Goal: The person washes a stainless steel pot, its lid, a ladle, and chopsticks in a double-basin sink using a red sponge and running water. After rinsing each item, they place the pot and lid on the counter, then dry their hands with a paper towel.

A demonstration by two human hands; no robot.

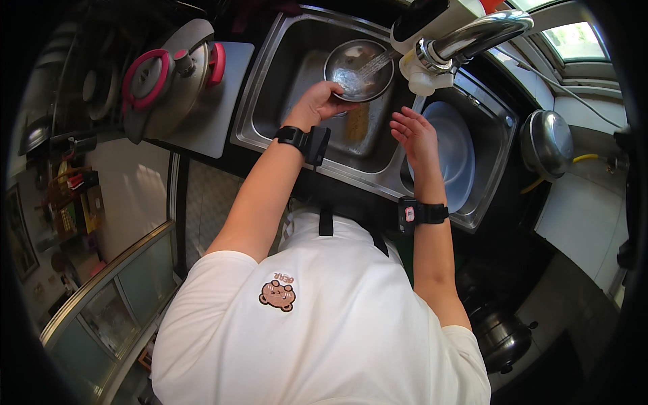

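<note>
My left hand (321,103) grips the near rim of a round stainless steel bowl (341,63), thumb over the edge and fingers beneath. The bowl is tilted inside the left basin of a double steel sink (349,175). A water stream (377,63) runs into it from the white fitting (428,71) on a chrome faucet (483,33). Nothing is in my right hand (417,134), which hovers with fingers apart near the sink divider, below the faucet. Beside it, a translucent plastic basin (453,147) leans in the right basin. Both wrists wear black strapped devices.
Left of the sink, a pressure cooker lid or pot with pink handles (185,76) sits on a pale board (228,101). A metal bowl (549,144) stands right of the sink, near a yellow hose (584,158). A lidded steel pot (501,336) is low at right.
</note>
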